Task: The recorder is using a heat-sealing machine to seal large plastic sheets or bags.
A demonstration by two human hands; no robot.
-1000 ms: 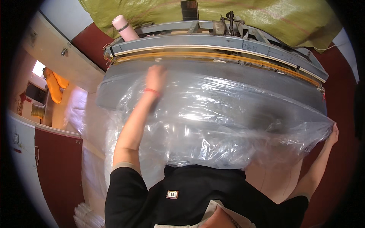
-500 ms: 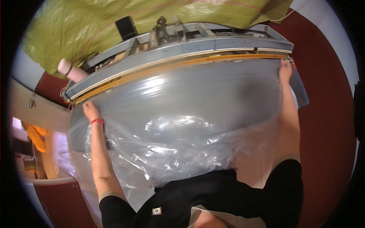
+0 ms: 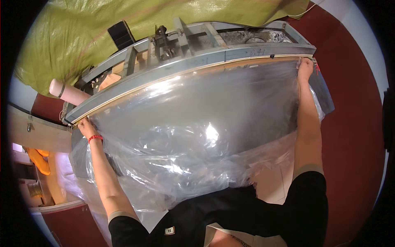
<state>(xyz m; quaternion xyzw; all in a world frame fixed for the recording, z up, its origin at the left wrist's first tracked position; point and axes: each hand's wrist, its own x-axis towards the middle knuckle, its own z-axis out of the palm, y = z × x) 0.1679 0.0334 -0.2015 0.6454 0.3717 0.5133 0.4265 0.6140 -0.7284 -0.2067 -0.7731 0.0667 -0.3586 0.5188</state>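
A wide sheet of clear plastic film (image 3: 193, 107) is stretched between my two hands over a grey tabletop, and its loose folds bunch up against my body. My left hand (image 3: 86, 128), with a red bracelet at the wrist, pinches the film's far left corner close to the metal frame. At the far right, my right hand (image 3: 305, 70) grips the other corner by the frame's end. The film's far edge lies along the long grey metal frame (image 3: 185, 64), which has a pale strip on its near side. Fingertips of both hands are partly hidden.
Inside the frame sit crossbars and a dark metal mechanism (image 3: 164, 43). A pink cylinder (image 3: 68, 91) leans at its left end, and a black flat device (image 3: 121, 35) lies behind on yellow-green sheeting (image 3: 173, 14). An open cabinet (image 3: 41, 136) stands at left, red-brown flooring (image 3: 349, 144) at right.
Both hands have shifted slightly, the left one closer to the frame's left end. The film's far edge has come up to the frame, covering most of the orange strip. The view has shifted slightly.
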